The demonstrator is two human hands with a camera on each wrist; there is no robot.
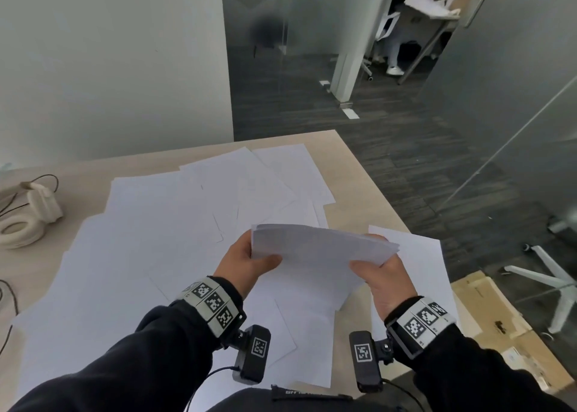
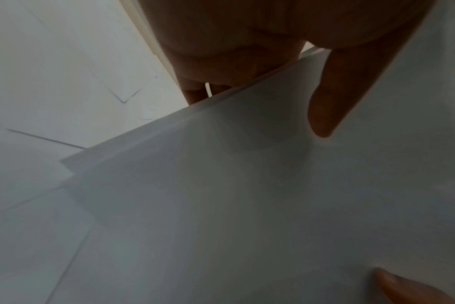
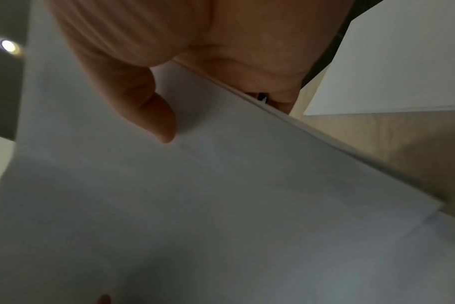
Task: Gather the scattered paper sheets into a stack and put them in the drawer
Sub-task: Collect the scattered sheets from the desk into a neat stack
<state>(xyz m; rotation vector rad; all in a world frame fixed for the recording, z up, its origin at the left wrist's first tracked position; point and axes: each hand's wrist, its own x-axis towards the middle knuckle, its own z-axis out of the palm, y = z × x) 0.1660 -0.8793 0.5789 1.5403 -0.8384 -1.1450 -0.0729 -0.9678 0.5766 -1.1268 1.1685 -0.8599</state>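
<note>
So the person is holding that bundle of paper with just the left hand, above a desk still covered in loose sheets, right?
Not quite: both hands hold it. In the head view the left hand grips one side of the bundle of paper and the right hand the other, above a desk still covered in loose sheets.

Loose sheets (image 1: 162,224) cover most of desk (image 1: 352,162); white headphones (image 1: 31,215) block far-left w/ cables.

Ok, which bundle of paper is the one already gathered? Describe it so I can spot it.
Start at the beige table strewn with flat white sheets. Above its near right part, both hands hold the stack, left hand and right hand gripping opposite edges. Unlike the sheets lying flat, it is several layers thick, lifted and slightly bowed.
</note>
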